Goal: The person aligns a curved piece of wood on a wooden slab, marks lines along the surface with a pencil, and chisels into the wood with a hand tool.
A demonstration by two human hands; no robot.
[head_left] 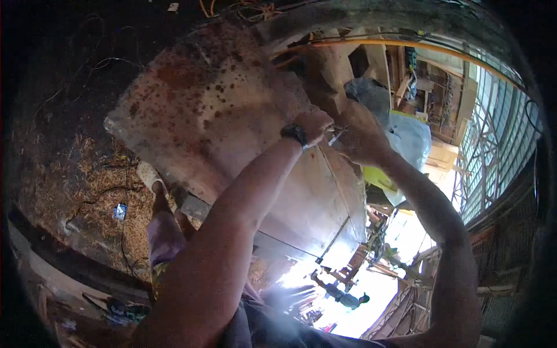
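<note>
My left hand (313, 126), with a dark watch (295, 134) on its wrist, is closed in a fist above a large stained board (232, 116). Close beside it, my right hand (362, 138) bends inward with its fingers curled. Between the two hands shows a small shiny metal piece (334, 138), too small to name; both hands appear to be on it. A thin line (332, 165) runs from near the hands across the pale part of the board. Dark spots and reddish stains cover the board's far left part. A thin dark rod (335, 239) lies at its near edge.
Wood shavings (96, 197) litter the floor at left, with a small blue packet (120, 211). A leg in a light sandal (149, 176) stands beside the board. Right of the board is a pale plastic sheet (409, 136). A person (345, 297) in a cap appears in the bright background.
</note>
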